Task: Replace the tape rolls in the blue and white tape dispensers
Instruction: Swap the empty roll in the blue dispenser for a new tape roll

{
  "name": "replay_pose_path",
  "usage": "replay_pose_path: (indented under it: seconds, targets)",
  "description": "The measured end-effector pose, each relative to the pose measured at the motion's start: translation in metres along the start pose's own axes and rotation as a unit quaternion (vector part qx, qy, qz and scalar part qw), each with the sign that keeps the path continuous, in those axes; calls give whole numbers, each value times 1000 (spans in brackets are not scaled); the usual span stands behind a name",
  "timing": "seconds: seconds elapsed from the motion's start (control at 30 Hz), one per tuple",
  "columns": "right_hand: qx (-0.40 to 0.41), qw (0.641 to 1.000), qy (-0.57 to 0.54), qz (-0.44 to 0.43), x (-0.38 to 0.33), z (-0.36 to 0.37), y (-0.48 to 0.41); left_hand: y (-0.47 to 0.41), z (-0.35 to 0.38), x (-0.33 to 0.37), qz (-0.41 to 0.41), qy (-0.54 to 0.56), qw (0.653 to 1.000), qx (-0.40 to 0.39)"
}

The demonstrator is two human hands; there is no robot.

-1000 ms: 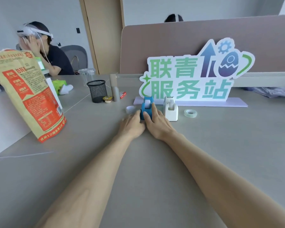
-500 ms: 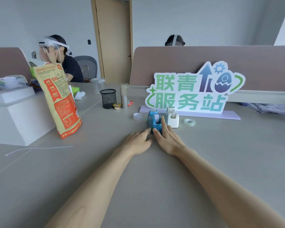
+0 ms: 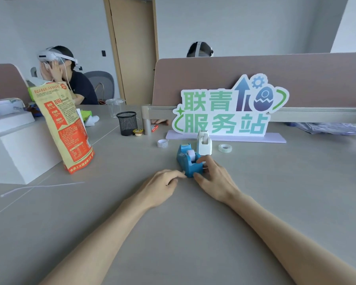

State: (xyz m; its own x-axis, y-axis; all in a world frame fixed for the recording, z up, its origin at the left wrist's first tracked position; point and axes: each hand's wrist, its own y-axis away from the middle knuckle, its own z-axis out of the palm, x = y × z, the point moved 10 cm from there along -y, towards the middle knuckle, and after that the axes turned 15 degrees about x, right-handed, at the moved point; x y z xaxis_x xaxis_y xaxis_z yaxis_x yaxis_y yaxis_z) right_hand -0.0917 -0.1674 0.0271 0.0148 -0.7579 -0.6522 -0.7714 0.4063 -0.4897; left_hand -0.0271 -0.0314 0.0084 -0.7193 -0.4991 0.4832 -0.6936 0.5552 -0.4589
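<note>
Both forearms were stretched forward, bare. The left hand [image 3: 162, 185] was laid palm-down, fingers loosely curled. The right hand [image 3: 215, 177] was cupped, forefinger raised, thumb extended leftward.

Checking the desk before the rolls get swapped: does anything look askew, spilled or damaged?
Nothing stands out. The blue dispenser sits upright between the left hand and right hand, the white dispenser upright behind it. Two loose tape rolls lie flat on the table.
</note>
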Motion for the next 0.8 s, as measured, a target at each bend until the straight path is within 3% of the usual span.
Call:
replay_pose_path:
  seconds: [0.23, 0.33, 0.47, 0.67, 0.8]
  targets:
    - [77, 996, 26, 25, -5, -1, -25, -19, -2, -7, -40, -32, 998, 37]
    - [75, 995, 15, 63, 5, -4, -27, -19, -3, -12, -53, -4, 998, 44]
    - [40, 992, -67, 100, 11, 2, -27, -21, -26, -26, -112, 81, 981, 134]
    - [-40, 976, -193, 89, 4, 17, -24, -18, -10, -29, -174, 217, 959, 54]
    - [-53, 970, -221, 87, 0, 17, -20, -20, -13, -34, -192, 242, 949, 62]
